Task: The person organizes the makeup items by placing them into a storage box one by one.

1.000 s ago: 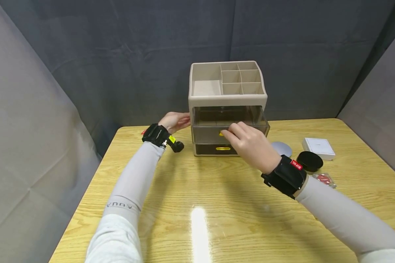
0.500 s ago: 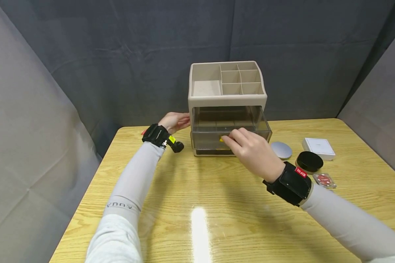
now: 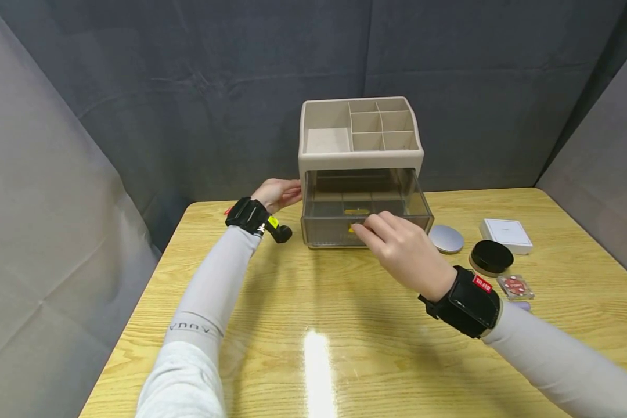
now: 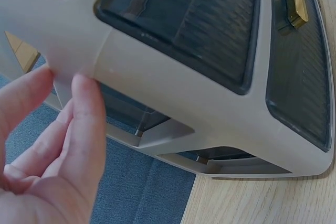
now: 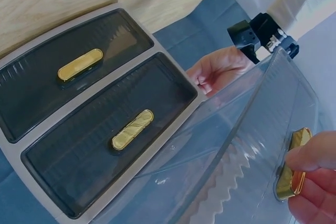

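Observation:
A beige organizer point(image 3: 360, 130) with open compartments on top stands at the back of the wooden table point(image 3: 319, 325). Its smoky translucent top drawer point(image 3: 366, 203) is pulled well out. My right hand point(image 3: 360, 227) pinches that drawer's gold handle point(image 5: 294, 169) between thumb and fingers point(image 5: 310, 182). Two lower drawers stay closed, and their gold handles point(image 5: 132, 129) are seen in the right wrist view. My left hand point(image 3: 279, 191) rests against the organizer's left side point(image 4: 173, 77), with straight fingers point(image 4: 79, 129) touching its corner.
Right of the organizer lie a round silver lid point(image 3: 446, 238), a black round jar point(image 3: 491, 257), a white box point(image 3: 505, 234) and a small red packet point(image 3: 514, 286). Grey cloth walls close in the back and both sides.
The top drawer has slid farther out toward me, and my right hand has drawn back with its handle. The left hand has stayed on the organizer's side.

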